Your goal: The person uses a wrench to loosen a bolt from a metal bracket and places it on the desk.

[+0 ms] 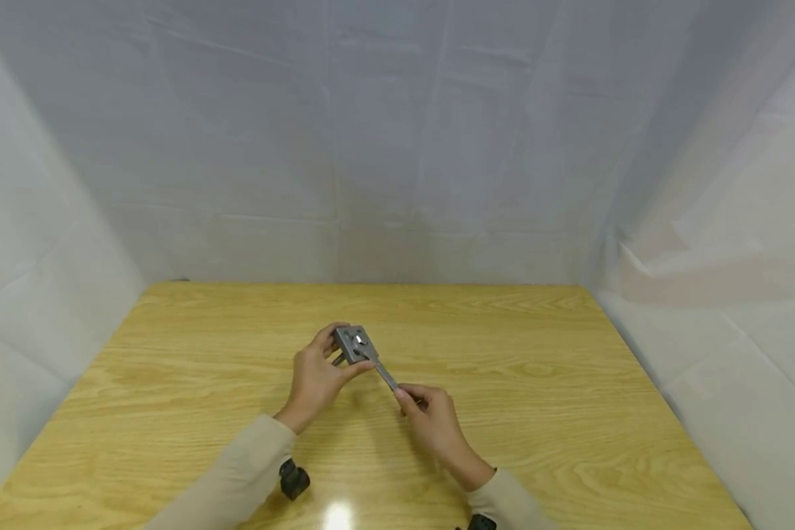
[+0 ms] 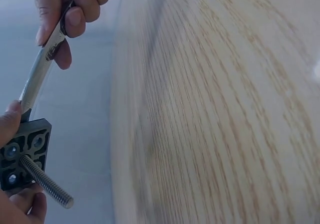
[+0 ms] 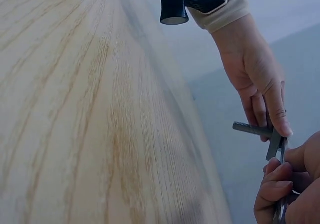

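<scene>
In the head view my left hand point(image 1: 314, 379) grips a dark grey square plate point(image 1: 370, 350) by its edges, thumb at the near side, above the wooden table. A bolt runs through the plate's middle; its shiny head point(image 1: 360, 339) faces up towards me. The threaded shank point(image 2: 47, 182) sticks out of the far side in the left wrist view, where round corner holes show. My right hand point(image 1: 435, 423) holds the handle of a metal wrench point(image 1: 386, 374). The wrench's other end lies at the bolt head; its exact seating is too small to tell.
The wood-grain table point(image 1: 536, 412) spreads out under both hands. Pale sheeting point(image 1: 397, 147) hangs behind the table and along both sides. A dark wrist camera point(image 1: 294, 480) is strapped to the left sleeve, and another sits on the right.
</scene>
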A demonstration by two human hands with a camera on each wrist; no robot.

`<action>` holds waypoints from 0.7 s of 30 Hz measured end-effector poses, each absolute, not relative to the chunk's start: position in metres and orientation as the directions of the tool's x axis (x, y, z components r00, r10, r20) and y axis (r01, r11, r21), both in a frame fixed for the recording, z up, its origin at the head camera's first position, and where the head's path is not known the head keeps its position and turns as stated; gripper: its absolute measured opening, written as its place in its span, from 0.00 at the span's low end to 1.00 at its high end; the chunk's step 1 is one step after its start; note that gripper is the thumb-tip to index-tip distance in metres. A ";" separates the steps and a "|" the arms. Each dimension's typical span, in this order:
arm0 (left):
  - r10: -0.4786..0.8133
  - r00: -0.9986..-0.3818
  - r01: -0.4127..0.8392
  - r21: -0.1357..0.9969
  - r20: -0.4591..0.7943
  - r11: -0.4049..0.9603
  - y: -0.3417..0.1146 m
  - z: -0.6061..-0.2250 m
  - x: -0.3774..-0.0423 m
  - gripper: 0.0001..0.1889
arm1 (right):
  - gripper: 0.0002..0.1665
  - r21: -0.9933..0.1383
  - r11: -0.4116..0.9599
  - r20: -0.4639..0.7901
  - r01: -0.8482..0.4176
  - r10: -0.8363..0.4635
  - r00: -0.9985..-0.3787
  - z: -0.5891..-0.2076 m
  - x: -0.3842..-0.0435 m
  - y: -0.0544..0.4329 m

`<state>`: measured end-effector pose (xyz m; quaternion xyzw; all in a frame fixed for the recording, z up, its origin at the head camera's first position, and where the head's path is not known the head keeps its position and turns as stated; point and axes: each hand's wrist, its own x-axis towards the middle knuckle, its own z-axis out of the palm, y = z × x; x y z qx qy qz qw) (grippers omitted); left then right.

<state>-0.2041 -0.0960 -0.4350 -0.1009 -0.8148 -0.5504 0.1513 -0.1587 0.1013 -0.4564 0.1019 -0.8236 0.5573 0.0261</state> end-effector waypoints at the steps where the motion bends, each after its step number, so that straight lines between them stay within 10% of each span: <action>1: 0.005 -0.934 0.334 0.867 0.357 0.370 -0.096 -0.435 -0.205 0.37 | 0.16 -0.912 0.360 0.157 -0.196 -0.136 -0.978 -0.456 -0.159 0.101; 21: 0.349 -0.902 0.342 0.915 0.256 0.213 -0.121 -0.421 -0.210 0.36 | 0.15 -0.882 0.374 0.188 -0.288 -0.283 -0.941 -0.452 -0.188 0.141</action>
